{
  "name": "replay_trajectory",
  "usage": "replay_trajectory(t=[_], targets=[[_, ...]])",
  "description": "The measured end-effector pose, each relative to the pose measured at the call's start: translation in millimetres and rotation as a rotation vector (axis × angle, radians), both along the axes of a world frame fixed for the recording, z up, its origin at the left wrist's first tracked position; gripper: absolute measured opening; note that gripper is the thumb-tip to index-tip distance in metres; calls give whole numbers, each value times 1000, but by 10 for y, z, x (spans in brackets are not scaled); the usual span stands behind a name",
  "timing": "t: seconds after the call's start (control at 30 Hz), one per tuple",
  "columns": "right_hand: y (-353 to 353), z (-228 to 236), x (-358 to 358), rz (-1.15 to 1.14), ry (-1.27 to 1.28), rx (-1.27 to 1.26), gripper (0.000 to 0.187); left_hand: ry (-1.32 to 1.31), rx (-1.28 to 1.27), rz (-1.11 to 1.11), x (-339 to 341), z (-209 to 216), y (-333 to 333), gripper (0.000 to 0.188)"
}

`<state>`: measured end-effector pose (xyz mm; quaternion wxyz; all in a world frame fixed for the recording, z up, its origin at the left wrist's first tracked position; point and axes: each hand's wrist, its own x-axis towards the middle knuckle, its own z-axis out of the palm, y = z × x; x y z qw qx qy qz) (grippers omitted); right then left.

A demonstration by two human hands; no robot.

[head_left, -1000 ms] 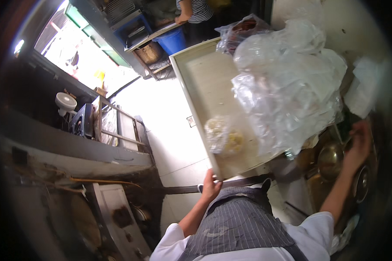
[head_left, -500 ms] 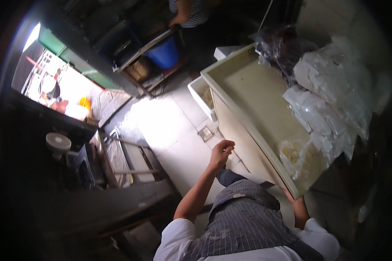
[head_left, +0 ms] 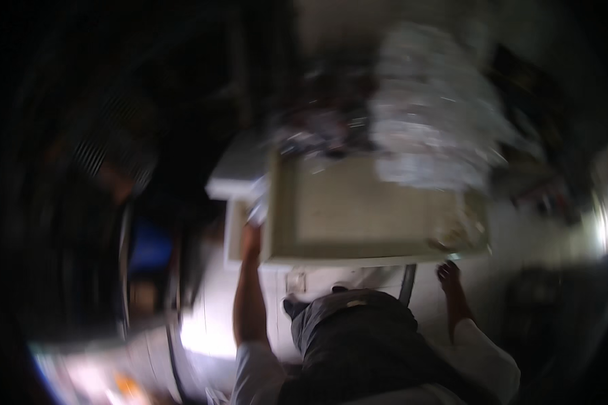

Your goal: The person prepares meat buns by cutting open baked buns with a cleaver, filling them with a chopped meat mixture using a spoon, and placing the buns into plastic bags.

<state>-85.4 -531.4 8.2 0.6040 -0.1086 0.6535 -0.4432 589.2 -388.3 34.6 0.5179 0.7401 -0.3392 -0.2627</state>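
Note:
In front of me is a cream rectangular tray [head_left: 378, 260] with raised edges. At its left side, my left hand [head_left: 252, 229] reaches forward beside a shiny, pale bluish patch I cannot make out; its fingers are smeared by motion. My right hand [head_left: 448, 272] hangs just below the front right corner, its fingers slightly bent and apart, with nothing visible in them. A clear bag with yellowish contents [head_left: 456, 229] lies in the tray's right corner. White plastic bags [head_left: 432, 115] are heaped over the far right part.
Dark plastic wrapping [head_left: 324, 131] lies along the tray's far edge. To the left stand a white box [head_left: 235, 233] and a blue container [head_left: 150, 246] on a rack. A floor drain cover [head_left: 295, 282] shows near my feet.
My view has swung left to right, so the tray now lies squarely ahead. My left hand has moved forward to the tray's left side. The right hand now shows below the front edge.

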Motion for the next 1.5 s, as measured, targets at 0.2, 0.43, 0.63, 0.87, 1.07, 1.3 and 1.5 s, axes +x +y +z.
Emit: replay_trajectory(t=[0.2, 0.43, 0.63, 0.87, 1.07, 1.3, 1.5], targets=[[1121, 441, 1429, 189, 131, -158, 25, -257, 270, -169, 275, 837, 99, 30], [2556, 1094, 2921, 703, 307, -158, 29, -1, 47, -417, 746, 1077, 770, 17], [2704, 1777, 4259, 959, 412, -503, 39, -11, -180, -569, 782, 1260, 910, 21], [3147, 2031, 5078, 683, 156, -193, 29, -171, -229, -1173, -129, 1927, 2033, 27], [3492, 2093, 4672, 226, 370, -299, 21, -208, 6, -383, 461, 1457, 1308, 47], [3507, 2034, 4337, 211, 288, -242, 17, -442, -41, -362, 404, 936, 454, 22], [3232, 2178, 4069, 183, 282, -293, 15, -360, -212, -346, 709, 1077, 611, 32]])
